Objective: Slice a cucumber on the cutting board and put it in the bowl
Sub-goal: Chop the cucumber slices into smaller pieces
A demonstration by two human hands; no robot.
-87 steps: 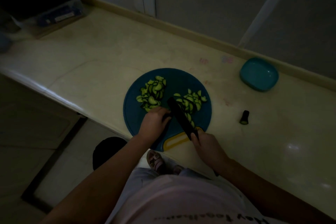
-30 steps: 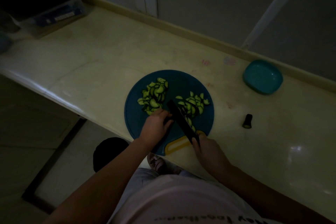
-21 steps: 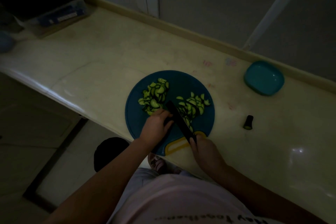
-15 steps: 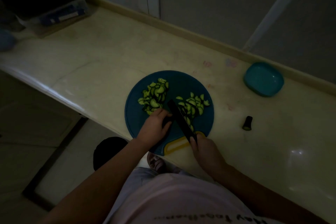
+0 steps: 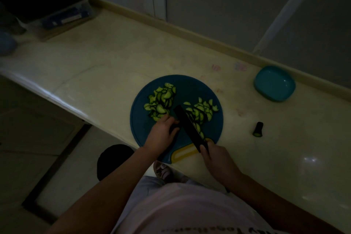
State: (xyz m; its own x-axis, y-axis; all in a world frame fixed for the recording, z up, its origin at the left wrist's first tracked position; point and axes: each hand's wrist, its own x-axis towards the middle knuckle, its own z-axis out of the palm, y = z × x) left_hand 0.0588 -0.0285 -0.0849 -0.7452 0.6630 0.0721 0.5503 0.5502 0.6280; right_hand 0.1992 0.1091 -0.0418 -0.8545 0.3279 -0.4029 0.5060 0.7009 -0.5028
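L hand (image 5: 163, 133) curls round cucumber stub (image 5: 172, 127) on cutting board (image 5: 190, 87), just beside knife (image 5: 188, 127), which R hand (image 5: 216, 159) grips. Slices (image 5: 161, 100) sit in 2 piles on the board. Bowl (image 5: 274, 83) well apart, far right on table (image 5: 114, 53).

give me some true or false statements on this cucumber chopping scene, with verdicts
1. The teal rounded-square bowl is filled. False: it is empty; the green cucumber slices lie on the round blue cutting board.
2. The right hand holds the black knife. True.
3. A dark cucumber end stub lies on the cream counter, off the board. True.
4. The slices form one pile. False: two piles, either side of the blade.
5. The left hand touches the bowl. False: it holds a dark cucumber piece on the board.
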